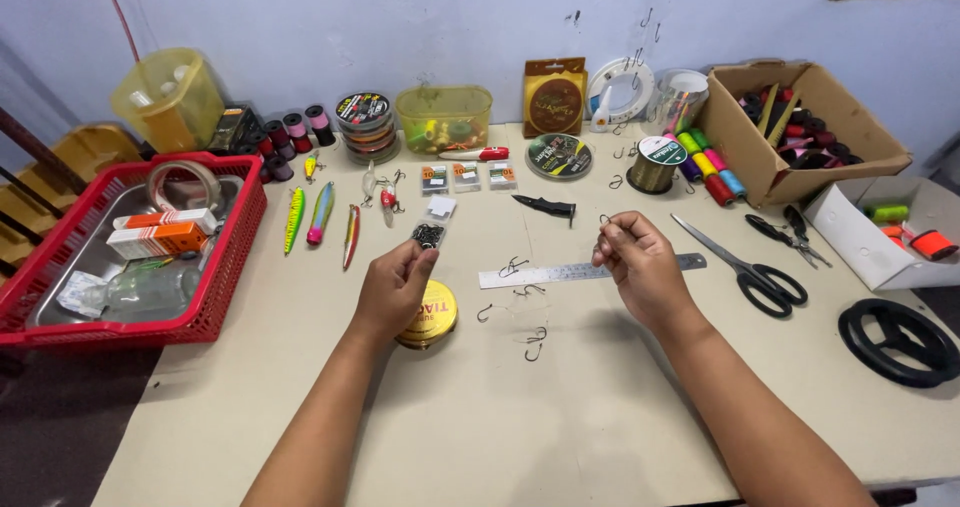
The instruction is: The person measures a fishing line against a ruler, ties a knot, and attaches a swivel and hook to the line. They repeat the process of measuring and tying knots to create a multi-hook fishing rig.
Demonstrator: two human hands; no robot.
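On the pale table (pixel 560 417), taking the steel ruler (pixel 590 270) as landmark:

Hooks: three loose fish hooks lie just below the ruler, one to its lower left (pixel 485 313), two together lower down (pixel 535 344); a fourth hook (pixel 513 265) rests touching the ruler's left part.

Lures: three long painted lures (pixel 320 214) lie well left of the ruler, side by side.

Scissors: one black-handled pair (pixel 745 267) just right of the ruler's end.

Round gold tin (pixel 430 317): one, left of the ruler, partly under the left hand.

Red basket (pixel 215 297): one, far left. Cardboard box (pixel 800 137): one, up and to the right.

Item in hand: a small dark hook (pixel 604 220), thin wire, barely visible above the fingers; any line on it is too fine to tell.

Right hand (pixel 640 262): above the ruler's right half, fingers curled nearly closed, thumb and forefinger pinching the small hook.

Left hand (pixel 395 287): left of the ruler, fingertips pinched together at a small clear packet of dark hooks (pixel 429 234); whether it grips the packet cannot be told.
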